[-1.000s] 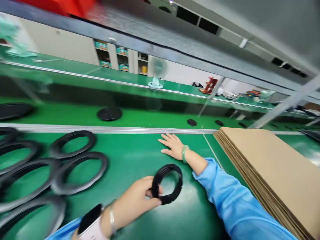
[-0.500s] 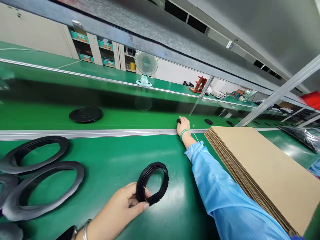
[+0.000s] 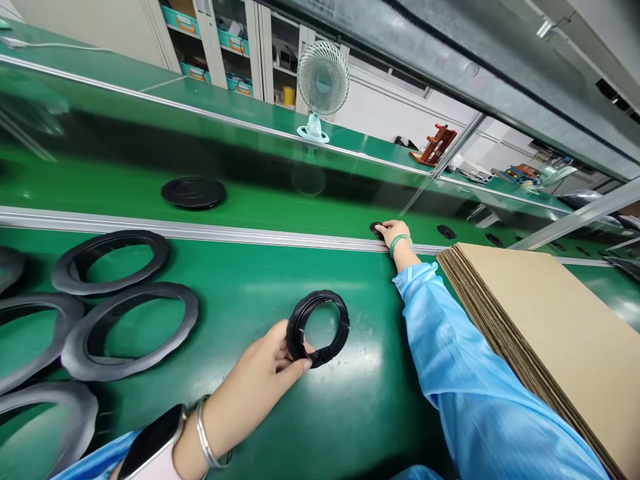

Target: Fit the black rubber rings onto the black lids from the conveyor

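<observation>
My left hand is closed on the lower left side of a black plastic ring, held tilted above the green table. The ring has stepped inner edges and small notches. Farther off, my right arm reaches across the metal rail to the green belt. There my right hand pinches the edge of a small dark disc-like part; its far side shows past the fingertips. Whether that part still touches the belt I cannot tell.
Several large black rings lie at the left. A black round part sits on the green belt, with smaller black parts to the right. Stacked cardboard sheets lie beside my right arm. A fan stands behind the glass panel.
The view has shifted, showing more of the left-hand rings. The dark part at my right fingertips shows more plainly now. My left hand keeps its hold on the ring.
</observation>
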A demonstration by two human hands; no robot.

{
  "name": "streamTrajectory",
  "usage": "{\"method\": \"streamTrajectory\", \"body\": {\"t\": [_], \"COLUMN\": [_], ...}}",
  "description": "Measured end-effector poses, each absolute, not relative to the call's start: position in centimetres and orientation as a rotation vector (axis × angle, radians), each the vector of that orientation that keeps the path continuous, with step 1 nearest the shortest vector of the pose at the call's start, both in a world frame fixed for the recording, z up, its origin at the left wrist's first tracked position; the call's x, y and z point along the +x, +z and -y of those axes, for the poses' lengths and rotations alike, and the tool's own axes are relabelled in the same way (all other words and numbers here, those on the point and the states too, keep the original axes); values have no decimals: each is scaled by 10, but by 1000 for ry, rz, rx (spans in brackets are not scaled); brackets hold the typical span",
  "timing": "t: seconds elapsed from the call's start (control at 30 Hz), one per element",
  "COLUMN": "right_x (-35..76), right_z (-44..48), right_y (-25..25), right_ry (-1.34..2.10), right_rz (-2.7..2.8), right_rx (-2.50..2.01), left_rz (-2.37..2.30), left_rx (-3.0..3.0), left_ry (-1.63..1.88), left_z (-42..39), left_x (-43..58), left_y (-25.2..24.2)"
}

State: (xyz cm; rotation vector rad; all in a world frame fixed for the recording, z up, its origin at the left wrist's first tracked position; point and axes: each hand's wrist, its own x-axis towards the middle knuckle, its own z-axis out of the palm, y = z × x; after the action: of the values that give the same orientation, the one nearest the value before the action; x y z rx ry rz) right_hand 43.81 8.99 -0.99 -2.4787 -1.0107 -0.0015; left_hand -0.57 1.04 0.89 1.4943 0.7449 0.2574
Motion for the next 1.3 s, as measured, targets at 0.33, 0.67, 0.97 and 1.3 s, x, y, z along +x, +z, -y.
{"method": "streamTrajectory", "body": {"t": [0.33,0.67,0.97,1.3], "right_x": [390,220,198,198], "right_z": [-82,26,26,31], "right_y": [22,45,6,9], "right_ry": [-166,-133,-188,-493], "right_rz": [1061,1747,2032,2205], "right_rx": [-2194,-1222,-1150,-1070], "left_rz": [-821,-831,-903,-864], "left_rx": [1534,1429,1394,1421], "left_ry": [312,408,424,434], "left_z": [-13,-18,-16,-15], "left_x": [-6,-8,-6,-7], "left_y": [9,2,6,7]}}
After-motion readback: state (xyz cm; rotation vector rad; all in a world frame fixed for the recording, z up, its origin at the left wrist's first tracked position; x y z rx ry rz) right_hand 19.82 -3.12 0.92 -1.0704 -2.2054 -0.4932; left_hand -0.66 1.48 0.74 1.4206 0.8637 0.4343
